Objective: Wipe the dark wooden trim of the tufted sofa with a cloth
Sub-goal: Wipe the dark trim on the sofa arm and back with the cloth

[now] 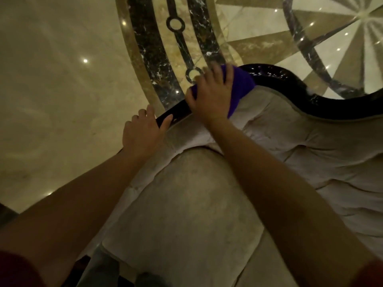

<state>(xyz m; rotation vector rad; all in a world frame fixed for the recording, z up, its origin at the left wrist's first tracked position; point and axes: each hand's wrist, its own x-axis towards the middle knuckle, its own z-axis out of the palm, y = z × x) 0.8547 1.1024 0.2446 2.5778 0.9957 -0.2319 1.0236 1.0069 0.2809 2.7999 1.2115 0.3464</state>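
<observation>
The tufted sofa point(310, 146) has pale grey upholstery and fills the lower right. Its dark, glossy wooden trim point(279, 76) curves along the top of the back. A purple cloth point(241, 85) lies over the trim at its left crest. My right hand point(210, 94) presses flat on the cloth, fingers spread over it. My left hand point(145, 131) rests on the trim's lower left end, fingers apart, thumb against the dark wood. The trim under the cloth is hidden.
A polished marble floor point(62, 79) lies beyond the sofa back, with dark inlaid bands point(145, 48) and a star pattern point(331, 27) at the upper right. A rounded sofa cushion point(186, 204) sits between my forearms.
</observation>
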